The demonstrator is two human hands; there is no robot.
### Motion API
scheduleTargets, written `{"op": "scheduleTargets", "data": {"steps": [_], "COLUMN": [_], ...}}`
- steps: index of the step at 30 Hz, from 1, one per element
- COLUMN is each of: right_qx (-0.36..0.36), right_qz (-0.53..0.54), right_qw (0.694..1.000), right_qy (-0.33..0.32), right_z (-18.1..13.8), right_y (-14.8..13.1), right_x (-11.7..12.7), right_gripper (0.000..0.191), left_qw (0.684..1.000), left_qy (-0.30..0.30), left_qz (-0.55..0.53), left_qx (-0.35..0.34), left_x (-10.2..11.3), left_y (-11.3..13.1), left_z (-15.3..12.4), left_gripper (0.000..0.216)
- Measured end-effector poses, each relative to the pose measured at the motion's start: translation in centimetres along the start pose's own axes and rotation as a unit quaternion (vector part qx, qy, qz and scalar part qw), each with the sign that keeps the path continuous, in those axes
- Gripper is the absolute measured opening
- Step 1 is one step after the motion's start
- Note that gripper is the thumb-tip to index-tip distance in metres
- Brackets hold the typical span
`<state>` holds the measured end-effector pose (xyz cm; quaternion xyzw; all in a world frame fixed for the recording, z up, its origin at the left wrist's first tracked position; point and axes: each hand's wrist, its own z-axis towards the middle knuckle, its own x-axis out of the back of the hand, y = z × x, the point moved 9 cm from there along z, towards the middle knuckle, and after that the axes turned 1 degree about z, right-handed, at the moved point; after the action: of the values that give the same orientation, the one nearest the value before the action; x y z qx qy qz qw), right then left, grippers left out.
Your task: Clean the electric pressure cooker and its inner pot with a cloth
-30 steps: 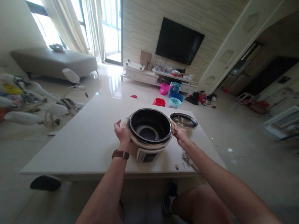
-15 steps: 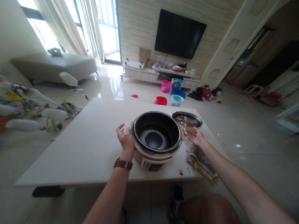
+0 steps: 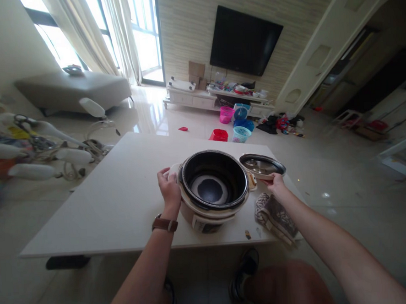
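An electric pressure cooker (image 3: 189,212) stands upright on the white table (image 3: 106,204), its black inner pot (image 3: 210,188) uncovered and with nothing visible inside but a pale ring on the bottom. My left hand (image 3: 169,188) is closed around the handle on the cooker's left side. To the right, the round lid (image 3: 263,167) lies tilted with its metal underside showing. My right hand (image 3: 276,184) grips the lid's near edge, fingertips partly hidden beneath it. A patterned brown-and-white cloth (image 3: 275,215) lies by the table's front right edge, below my right hand.
Two small items, one a brown piece (image 3: 248,234), lie near the front edge. Beyond the table are a red bin (image 3: 219,135), a light-blue basket (image 3: 241,134) and a pink basket (image 3: 226,115). White lamp-like fittings (image 3: 74,155) stand at the left.
My right hand has closed on the lid, which has shifted right and tipped a little. My left hand stays at the cooker's left handle.
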<state>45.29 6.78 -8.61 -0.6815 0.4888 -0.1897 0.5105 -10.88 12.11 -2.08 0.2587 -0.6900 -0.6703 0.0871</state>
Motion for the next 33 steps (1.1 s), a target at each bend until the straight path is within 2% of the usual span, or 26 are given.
{"op": "scheduleTargets", "data": {"steps": [2,3,5,6,8,10,12,13,15,17,18,20,22,25,28,30,33], "right_qx": [-0.019,-0.027,-0.032,-0.03,-0.017,-0.005,0.001,0.007,0.02,0.023,0.026,0.033,0.032,0.018,0.008,0.01,0.027], "right_qz": [-0.015,-0.021,-0.027,-0.027,-0.026,-0.02,-0.013,-0.007,0.001,0.001,0.004,0.01,0.014,0.019,0.024,0.025,0.012], "right_qw": [0.999,0.999,0.998,0.998,0.998,0.999,0.999,0.999,0.999,0.999,0.999,0.999,0.999,1.0,1.0,1.0,1.0], "right_qy": [0.027,0.036,0.041,0.043,0.046,0.045,0.04,0.042,0.034,0.034,0.033,0.029,0.019,0.013,0.009,0.007,0.009], "right_z": [-1.5,-2.4,-4.5,-5.7,-8.2,-10.9,-14.0,-15.6,-19.2,-22.8,-24.5,-27.7,-30.2,-32.6,-34.0,-34.6,-35.6], "right_y": [-1.5,-2.4,-4.4,-5.4,-7.3,-8.8,-9.6,-9.9,-10.1,-9.8,-9.5,-9.0,-8.2,-7.0,-6.3,-6.0,-5.7], "right_x": [3.1,4.9,8.5,10.5,14.4,18.1,21.5,23.0,25.4,27.1,27.7,28.2,28.0,27.2,26.3,26.0,25.9], "right_gripper": [0.024,0.024,0.023,0.024,0.024,0.026,0.027,0.026,0.026,0.026,0.028,0.04,0.05,0.056,0.06,0.066,0.077], "left_qw": [0.998,0.994,0.966,0.941,0.881,0.823,0.799,0.808,0.841,0.825,0.804,0.759,0.727,0.684,0.644,0.636,0.645], "left_qy": [0.024,0.038,0.045,0.033,-0.018,-0.093,-0.211,-0.281,-0.424,-0.553,-0.592,-0.619,-0.606,-0.589,-0.579,-0.569,-0.56], "left_qz": [0.015,0.027,0.055,0.069,0.081,0.061,0.02,0.003,-0.013,-0.042,-0.061,-0.111,-0.165,-0.219,-0.275,-0.3,-0.305], "left_qx": [-0.048,-0.101,-0.249,-0.329,-0.467,-0.556,-0.562,-0.518,-0.335,-0.109,-0.001,0.17,0.278,0.369,0.417,0.426,0.42], "left_x": [0.7,1.0,1.4,1.2,0.4,-0.7,-2.4,-3.7,-6.9,-9.8,-10.8,-12.1,-12.6,-12.4,-11.6,-11.1,-10.8], "left_y": [1.6,3.0,6.3,7.8,9.5,9.5,8.1,7.0,3.7,-0.1,-1.7,-3.8,-4.8,-5.3,-4.5,-3.6,-2.6], "left_z": [-0.4,-1.0,-3.6,-5.6,-11.1,-17.4,-23.0,-25.0,-27.4,-29.7,-30.7,-32.1,-32.8,-34.4,-35.6,-35.7,-35.0], "left_gripper": [0.015,0.015,0.021,0.025,0.028,0.024,0.027,0.03,0.04,0.047,0.049,0.052,0.055,0.057,0.054,0.05,0.046]}}
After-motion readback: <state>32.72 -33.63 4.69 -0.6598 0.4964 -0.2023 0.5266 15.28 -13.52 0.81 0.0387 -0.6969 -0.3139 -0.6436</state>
